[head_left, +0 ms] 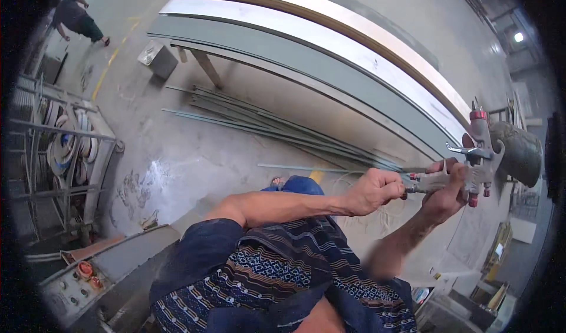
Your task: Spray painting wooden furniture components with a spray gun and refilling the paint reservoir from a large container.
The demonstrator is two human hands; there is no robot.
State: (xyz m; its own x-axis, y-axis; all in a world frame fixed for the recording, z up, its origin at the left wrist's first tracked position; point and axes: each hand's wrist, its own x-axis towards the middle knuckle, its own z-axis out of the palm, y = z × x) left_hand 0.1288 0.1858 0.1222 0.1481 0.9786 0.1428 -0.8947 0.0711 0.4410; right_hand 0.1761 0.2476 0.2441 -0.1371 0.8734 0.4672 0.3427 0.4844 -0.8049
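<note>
My right hand is wrapped round the handle of a metal spray gun with red knobs and a silver trigger. The gun is tipped on its side, its dark, stained cup toward the right. My left hand is closed at the base of the handle, its fingers pinched on the hose fitting there. How much of the fitting lies inside the fingers is hidden. Beyond the gun's near side lies a long grey-green board, apart from both hands.
White and pale wood-coloured boards lie beside the green one on a raised stand. Long thin strips are piled beneath. A square metal can stands on the floor. At left are a wire rack and a machine panel. A person is far left.
</note>
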